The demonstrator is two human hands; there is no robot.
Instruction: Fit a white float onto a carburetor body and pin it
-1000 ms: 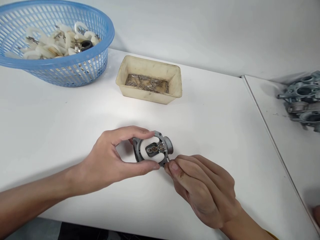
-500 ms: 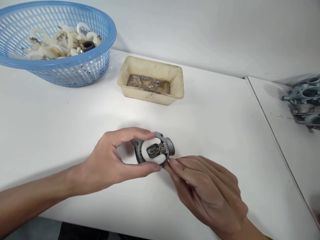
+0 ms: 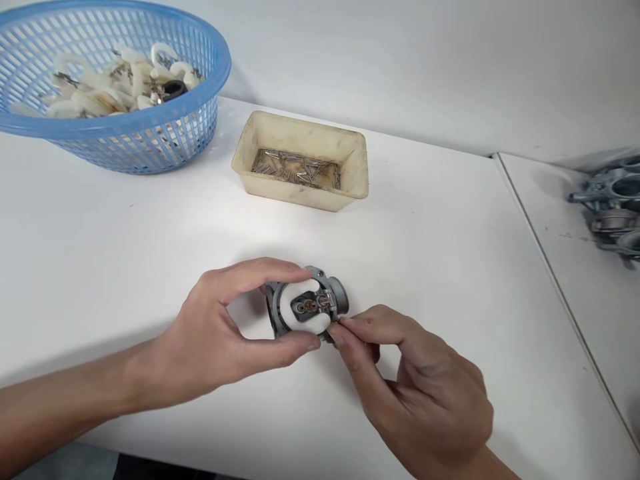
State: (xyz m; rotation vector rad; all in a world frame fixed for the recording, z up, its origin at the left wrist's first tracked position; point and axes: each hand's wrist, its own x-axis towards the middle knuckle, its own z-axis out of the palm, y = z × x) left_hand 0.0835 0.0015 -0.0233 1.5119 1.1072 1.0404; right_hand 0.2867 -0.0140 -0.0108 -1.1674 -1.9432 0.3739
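Note:
A grey metal carburetor body [image 3: 337, 293] lies on the white table, its open side facing up. Inside it sits a white C-shaped float [image 3: 290, 308], with brass jets in the gap of the C. Thumb and fingers of my left hand [image 3: 225, 320] grip the carburetor from both sides. At the carburetor's lower right edge, beside the float hinge, my right hand [image 3: 420, 380] has thumb and index finger pinched together. Whatever lies between those fingertips is too small and covered to make out.
A blue plastic basket [image 3: 200, 110] with several white floats stands at the back left. Behind my hands is a cream plastic tub [image 3: 300, 193] with many thin metal pins. More metal carburetor bodies [image 3: 617, 200] lie at the right edge, past a seam in the tabletop.
My right hand has turned and its fingers have shifted, the thumb now below the index finger at the carburetor's edge. The left hand keeps its grip, and the view has shifted slightly.

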